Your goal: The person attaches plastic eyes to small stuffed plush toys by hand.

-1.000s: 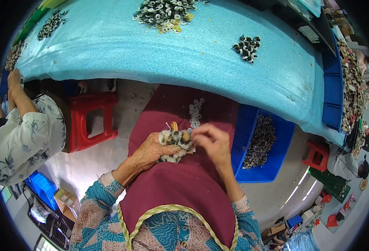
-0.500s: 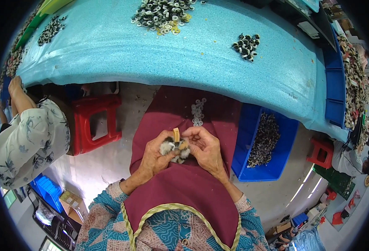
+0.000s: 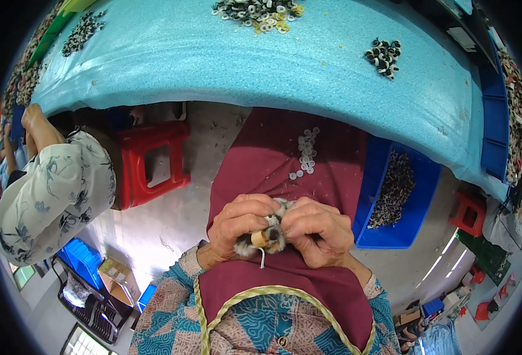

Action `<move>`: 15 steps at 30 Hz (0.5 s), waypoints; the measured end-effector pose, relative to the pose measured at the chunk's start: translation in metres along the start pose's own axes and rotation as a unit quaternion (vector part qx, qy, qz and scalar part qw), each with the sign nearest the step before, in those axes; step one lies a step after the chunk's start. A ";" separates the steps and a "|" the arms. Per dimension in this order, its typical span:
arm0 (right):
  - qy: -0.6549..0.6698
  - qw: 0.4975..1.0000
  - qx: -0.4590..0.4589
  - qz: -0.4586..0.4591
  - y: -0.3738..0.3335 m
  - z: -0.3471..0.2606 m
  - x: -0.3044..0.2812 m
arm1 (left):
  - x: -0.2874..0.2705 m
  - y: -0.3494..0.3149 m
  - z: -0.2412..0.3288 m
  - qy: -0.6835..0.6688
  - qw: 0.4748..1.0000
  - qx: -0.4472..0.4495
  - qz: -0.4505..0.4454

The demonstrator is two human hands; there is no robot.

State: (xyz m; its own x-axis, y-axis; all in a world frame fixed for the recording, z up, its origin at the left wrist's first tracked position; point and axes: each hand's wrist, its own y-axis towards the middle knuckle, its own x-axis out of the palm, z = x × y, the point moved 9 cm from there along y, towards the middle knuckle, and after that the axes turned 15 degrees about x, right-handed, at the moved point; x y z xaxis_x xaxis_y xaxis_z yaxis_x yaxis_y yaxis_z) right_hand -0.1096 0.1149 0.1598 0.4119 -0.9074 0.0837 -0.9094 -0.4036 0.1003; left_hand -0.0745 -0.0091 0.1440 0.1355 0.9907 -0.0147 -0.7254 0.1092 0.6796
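Note:
Over my lap, my left hand (image 3: pixel 237 225) and my right hand (image 3: pixel 320 231) both grip a small furry plush piece (image 3: pixel 278 244) in grey, white, black and orange. My fingers are bent tightly around its two sides. A tan tab (image 3: pixel 259 239) sticks out on the side towards me, and a thin white cord (image 3: pixel 262 258) hangs below it. My fingers hide much of the plush piece. Several small white plastic rings (image 3: pixel 306 155) lie on the maroon apron (image 3: pixel 246 160) beyond my hands.
A blue-covered table (image 3: pixel 272 71) spans the far side, bearing piles of black and white ring parts (image 3: pixel 258 13), (image 3: pixel 384 58). Right of my lap is a blue crate (image 3: pixel 411 241) of small furry pieces. To the left are a red stool (image 3: pixel 125 171) and a seated person (image 3: pixel 54 189).
The plush piece has been turned so its tan tab, formerly pointing away, now faces me with the white cord hanging. My right hand has closed in on it. The view has shifted.

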 end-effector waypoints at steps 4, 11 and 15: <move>0.052 0.996 0.073 -0.021 -0.003 0.017 0.002 | -0.002 -0.006 0.003 0.030 0.999 -0.021 0.000; 0.292 0.840 0.458 -0.023 -0.044 0.103 0.014 | 0.001 -0.021 -0.013 0.155 0.986 -0.057 -0.007; 0.241 0.857 0.453 -0.051 -0.038 0.096 0.011 | 0.003 -0.022 -0.019 0.140 0.989 -0.052 -0.015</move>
State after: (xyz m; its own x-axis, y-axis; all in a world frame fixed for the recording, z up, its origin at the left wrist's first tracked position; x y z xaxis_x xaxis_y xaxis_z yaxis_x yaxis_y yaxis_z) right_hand -0.0764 0.1089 0.0614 0.2699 -0.7960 0.5418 -0.4477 -0.6018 -0.6613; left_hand -0.0712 -0.0064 0.1148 -0.0246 0.9689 -0.2461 -0.7910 0.1317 0.5974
